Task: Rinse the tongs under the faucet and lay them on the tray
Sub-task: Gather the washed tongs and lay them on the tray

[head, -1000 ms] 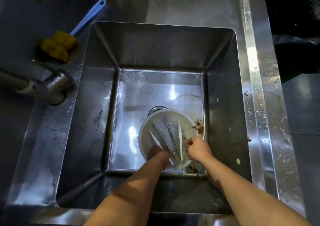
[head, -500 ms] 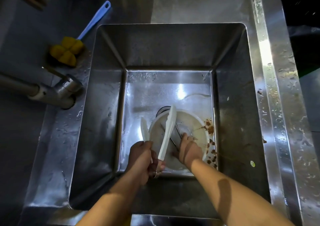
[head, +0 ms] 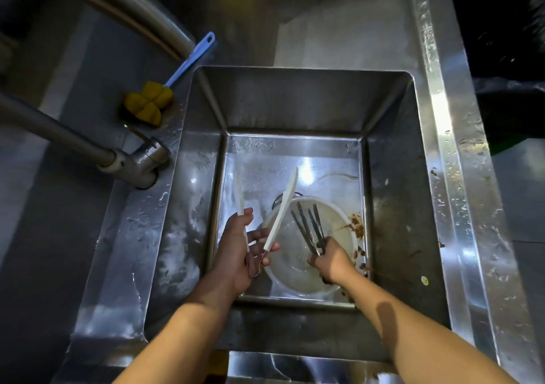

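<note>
Two pairs of tongs are up out of the sink (head: 392,195), one in each of our hands. Our left hand (head: 236,251) is closed around the hinge end of the white tongs (head: 280,212); their two arms spread apart and point away from us, one past our thumb toward the sink's left wall, the other slanting over the rim of the white bowl (head: 339,283). Our right hand (head: 330,261) is closed on the hinge end of the dark metal tongs (head: 308,227), whose thin arms fan out above the bowl's inside. The bowl sits on the sink floor near the right wall, partly covering the drain, with brown food scraps beside it on the right. We see the faucet (head: 138,165) at the left edge of the sink, well apart from both pairs of tongs, and we cannot make out any water running from it. Beyond it on the counter lies a yellow sponge brush (head: 150,105) with a blue handle.
</note>
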Demonstrator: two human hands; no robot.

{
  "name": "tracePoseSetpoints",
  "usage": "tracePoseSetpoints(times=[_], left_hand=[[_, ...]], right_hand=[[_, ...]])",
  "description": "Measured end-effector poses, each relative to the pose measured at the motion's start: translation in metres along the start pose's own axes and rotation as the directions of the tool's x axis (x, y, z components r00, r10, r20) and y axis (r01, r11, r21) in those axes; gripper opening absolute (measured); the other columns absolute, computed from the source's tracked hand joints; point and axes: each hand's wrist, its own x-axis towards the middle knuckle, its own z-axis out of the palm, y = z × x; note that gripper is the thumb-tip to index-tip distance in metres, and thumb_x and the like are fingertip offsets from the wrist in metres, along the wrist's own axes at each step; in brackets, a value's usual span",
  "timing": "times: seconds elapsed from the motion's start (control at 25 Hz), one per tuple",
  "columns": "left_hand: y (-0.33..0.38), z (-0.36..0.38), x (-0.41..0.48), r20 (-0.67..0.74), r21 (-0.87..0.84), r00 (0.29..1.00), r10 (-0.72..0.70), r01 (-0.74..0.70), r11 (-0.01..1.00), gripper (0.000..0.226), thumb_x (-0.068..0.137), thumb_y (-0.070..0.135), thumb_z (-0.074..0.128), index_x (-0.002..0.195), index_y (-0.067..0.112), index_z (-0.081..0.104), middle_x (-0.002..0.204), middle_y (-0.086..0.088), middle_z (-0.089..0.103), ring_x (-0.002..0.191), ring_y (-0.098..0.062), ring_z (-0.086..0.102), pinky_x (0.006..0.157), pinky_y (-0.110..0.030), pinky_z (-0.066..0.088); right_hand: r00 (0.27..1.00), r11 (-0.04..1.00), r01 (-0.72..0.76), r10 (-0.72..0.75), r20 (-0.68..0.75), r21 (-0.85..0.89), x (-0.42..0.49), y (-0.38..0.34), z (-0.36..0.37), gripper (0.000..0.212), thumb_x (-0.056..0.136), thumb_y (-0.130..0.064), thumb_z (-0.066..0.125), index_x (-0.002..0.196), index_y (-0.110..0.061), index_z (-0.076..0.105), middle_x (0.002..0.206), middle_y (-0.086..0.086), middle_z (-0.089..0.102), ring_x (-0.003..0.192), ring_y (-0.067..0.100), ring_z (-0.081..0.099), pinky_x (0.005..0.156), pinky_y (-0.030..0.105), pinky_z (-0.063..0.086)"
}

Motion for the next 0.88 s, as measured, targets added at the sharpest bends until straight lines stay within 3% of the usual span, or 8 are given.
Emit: tracePoseSetpoints(times=[0.16, 0.24, 0.36, 0.52, 0.64, 0.8, 0.88], left_hand=[[0.013, 0.002, -0.024, 0.053, 0.208, 0.986, 0.156, -0.164, 0.964, 0.057, 0.072, 0.032, 0.080, 0.121, 0.033, 0.049, 0.089, -0.013, 0.074, 0.057, -0.024, 0.068, 0.036, -0.024, 0.038], [0.015, 0.004, -0.038, 0.114, 0.317, 0.960, 0.256, -0.279, 0.906, 0.065, 0.061, 0.026, 0.089, 0.113, 0.039, 0.051, 0.080, -0.009, 0.074, 0.058, -0.020, 0.067, 0.039, -0.025, 0.039], [0.017, 0.010, -0.061, 0.188, 0.390, 0.914, 0.360, -0.406, 0.827, 0.074, 0.054, 0.016, 0.090, 0.113, 0.034, 0.050, 0.058, 0.006, 0.061, 0.048, -0.017, 0.059, 0.038, -0.025, 0.038], [0.015, 0.021, -0.097, 0.187, 0.429, 0.876, 0.445, -0.481, 0.765, 0.090, 0.063, 0.003, 0.082, 0.127, 0.049, 0.039, 0.069, -0.002, 0.052, 0.040, -0.021, 0.049, 0.035, -0.024, 0.037], [0.012, 0.029, -0.130, 0.143, 0.459, 0.837, 0.528, -0.528, 0.714, 0.079, 0.066, 0.007, 0.080, 0.119, 0.051, 0.041, 0.082, -0.008, 0.051, 0.040, -0.020, 0.050, 0.035, -0.024, 0.037], [0.015, 0.030, -0.176, 0.083, 0.532, 0.759, 0.646, -0.582, 0.615, 0.071, 0.062, 0.028, 0.079, 0.115, 0.040, 0.033, 0.097, -0.006, 0.051, 0.043, -0.020, 0.056, 0.036, -0.027, 0.041], [0.016, 0.025, -0.197, 0.087, 0.549, 0.692, 0.717, -0.634, 0.545, 0.063, 0.061, 0.032, 0.080, 0.103, 0.047, 0.036, 0.097, -0.003, 0.050, 0.049, -0.026, 0.059, 0.037, -0.028, 0.042]], right_hand=[[0.993, 0.995, 0.081, -0.076, -0.089, 0.049, -0.035, -0.015, -0.023, 0.034, 0.073, -0.027, 0.066, 0.101, -0.018, 0.050, 0.087, 0.011, 0.066, 0.076, 0.033, 0.068, 0.062, 0.036, 0.053], [0.984, 0.990, 0.114, -0.100, -0.150, 0.087, -0.054, -0.023, -0.034, 0.035, 0.069, -0.027, 0.063, 0.101, -0.018, 0.051, 0.087, 0.013, 0.067, 0.075, 0.034, 0.069, 0.060, 0.036, 0.052], [0.970, 0.973, 0.153, -0.114, -0.214, 0.173, -0.082, -0.037, -0.053, 0.034, 0.063, -0.028, 0.062, 0.095, -0.020, 0.051, 0.079, 0.015, 0.066, 0.060, 0.030, 0.064, 0.051, 0.035, 0.047], [0.940, 0.933, 0.259, -0.184, -0.287, 0.249, -0.123, -0.048, -0.080, 0.026, 0.064, -0.021, 0.065, 0.087, -0.017, 0.052, 0.063, 0.010, 0.060, 0.038, 0.019, 0.052, 0.037, 0.026, 0.040], [0.899, 0.925, 0.351, -0.289, -0.331, 0.147, -0.152, -0.054, -0.100, 0.021, 0.065, -0.028, 0.065, 0.081, -0.022, 0.054, 0.062, 0.003, 0.063, 0.043, 0.020, 0.057, 0.037, 0.025, 0.041], [0.846, 0.905, 0.425, -0.390, -0.363, 0.018, -0.183, -0.069, -0.120, 0.021, 0.065, -0.030, 0.068, 0.077, -0.021, 0.052, 0.066, 0.000, 0.063, 0.058, 0.019, 0.061, 0.050, 0.029, 0.042], [0.820, 0.883, 0.470, -0.443, -0.363, -0.016, -0.198, -0.078, -0.125, 0.023, 0.064, -0.031, 0.068, 0.077, -0.022, 0.052, 0.066, -0.001, 0.062, 0.059, 0.019, 0.060, 0.052, 0.030, 0.043]])
